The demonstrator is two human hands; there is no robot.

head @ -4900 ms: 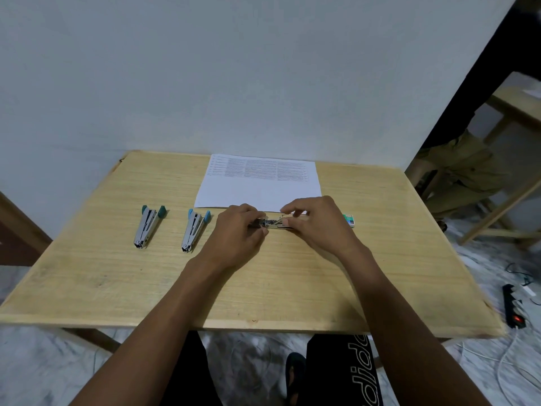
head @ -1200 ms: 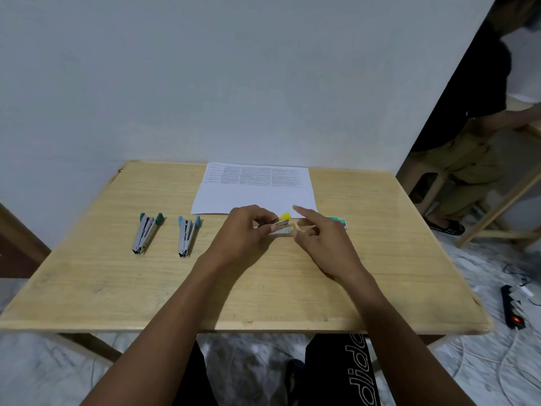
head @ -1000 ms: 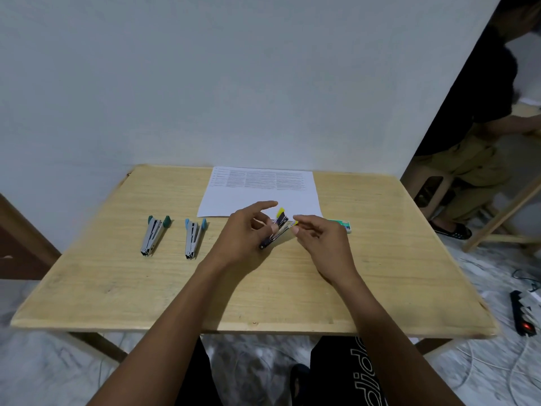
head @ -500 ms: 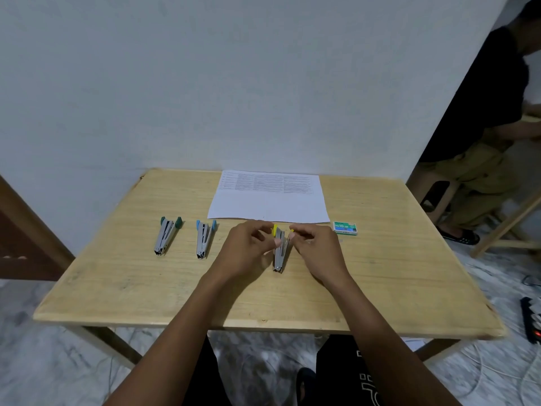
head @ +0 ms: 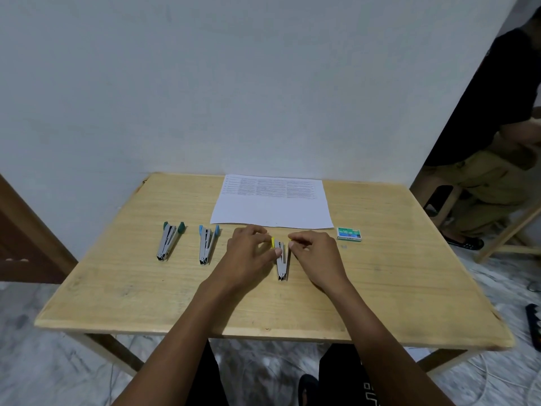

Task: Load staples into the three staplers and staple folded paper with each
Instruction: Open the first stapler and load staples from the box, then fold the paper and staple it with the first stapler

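**A:** Wooden table (head: 380, 288) set against a pale wall (head: 263, 83). The yellow stapler (head: 282, 268) lies flat near the table's middle, between your two hands. Its metal nose points toward you and its yellow-tabbed end points away.

**B:** Your left hand (head: 248, 256) closes on it from the left. The thumb lies against the stapler's side and the other fingers curl in at its far end.

**A:** Your right hand (head: 317, 254) meets it from the right, with curled fingertips pinching the far end beside a yellow tab. Both of your forearms reach in over the table's near edge.

**B:** To your left, apart from the hands, lies the blue stapler (head: 207, 244). Beyond it lies the green stapler (head: 169, 242). Each is splayed in a narrow V, nose toward you, coloured tabs away.

**A:** Behind your hands a sheet of paper (head: 272, 209) lies flat, with printed lines across its far part and its far edge close to the wall. The staple box (head: 349, 233), green and white, sits just off the sheet's near right corner. It is near your right hand but not touching it.

**B:** Past the table's right side, a second person (head: 497, 177) in a dark top and olive trousers sits among wooden furniture. A black power strip (head: 534, 326) lies on the marbled floor (head: 44, 361) at the lower right.
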